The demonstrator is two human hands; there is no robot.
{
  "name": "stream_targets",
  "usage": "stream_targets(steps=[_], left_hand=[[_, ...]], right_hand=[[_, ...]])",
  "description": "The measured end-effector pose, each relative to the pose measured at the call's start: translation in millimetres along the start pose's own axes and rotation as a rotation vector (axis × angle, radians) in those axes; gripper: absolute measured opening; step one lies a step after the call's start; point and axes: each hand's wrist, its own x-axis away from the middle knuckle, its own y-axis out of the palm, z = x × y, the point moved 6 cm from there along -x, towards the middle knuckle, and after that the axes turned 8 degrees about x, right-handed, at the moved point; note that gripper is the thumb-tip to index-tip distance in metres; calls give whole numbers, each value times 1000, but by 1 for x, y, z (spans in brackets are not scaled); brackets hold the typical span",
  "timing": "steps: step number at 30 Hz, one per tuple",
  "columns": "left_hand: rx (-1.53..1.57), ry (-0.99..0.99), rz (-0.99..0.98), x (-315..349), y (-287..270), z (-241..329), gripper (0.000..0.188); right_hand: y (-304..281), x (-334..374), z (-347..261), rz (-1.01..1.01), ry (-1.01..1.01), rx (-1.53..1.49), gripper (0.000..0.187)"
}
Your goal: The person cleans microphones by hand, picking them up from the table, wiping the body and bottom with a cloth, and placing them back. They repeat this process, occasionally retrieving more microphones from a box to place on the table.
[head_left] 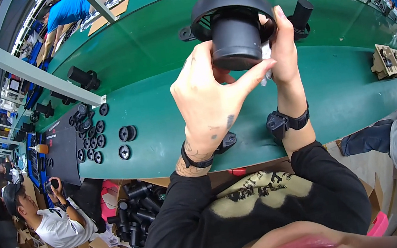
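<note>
My two hands hold up a black cylindrical housing (235, 39) with a wide ring-shaped collar and a ribbed upper end, above the green worktable. My left hand (207, 97) is closed round its lower left side, thumb stretched across toward the right hand. My right hand (283, 50) grips the collar's right side; some of its fingers are hidden behind the ring. A small whitish, translucent thing (266, 60) shows between the right palm and the cylinder; I cannot make out what it is. A black tab (186, 33) shows left of the collar.
Several round black caps (124, 152) lie left on the green table (344, 89). Similar black housings stand at the back right (302, 15) and back left (83, 77). A tan slotted holder (391, 61) sits far right. A box of black cylinders (139, 209) is below left; a co-worker (64, 224) sits beyond.
</note>
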Motion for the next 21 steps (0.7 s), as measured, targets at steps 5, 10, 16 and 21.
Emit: stream_targets(steps=[5, 10, 16, 21], left_hand=[[-120, -57, -4, -1, -8, 1, 56], [-167, -78, -12, -1, -11, 5, 58], [-41, -186, -37, -6, -11, -9, 54], [188, -274, -210, -7, -18, -28, 53]], right_hand=[[-3, 6, 9, -16, 137, 165, 54], [-13, 10, 18, 21, 292, 289, 63], [2, 6, 5, -39, 182, 365, 55], [18, 17, -16, 136, -488, 756, 26]])
